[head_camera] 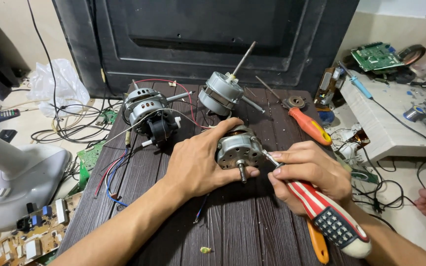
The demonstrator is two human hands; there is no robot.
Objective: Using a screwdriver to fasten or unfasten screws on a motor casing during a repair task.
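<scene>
A small silver electric motor (238, 148) with a short threaded shaft lies on a dark wooden table (232, 221). My left hand (200, 160) wraps around its left side and steadies it. My right hand (311, 172) grips a screwdriver with a red and white striped handle (329, 212). Its metal tip touches the motor's right side. A second motor with a black part and wires (149, 113) lies at the back left. A third motor with a long shaft (221, 92) stands behind the held one.
An orange-handled screwdriver (309, 125) lies at the back right beside a small round metal part (294, 102). A white fan base (18, 182) and circuit boards (30, 236) sit on the floor at left. A green circuit board (375, 55) and soldering iron (358, 86) rest on a white block (380, 123).
</scene>
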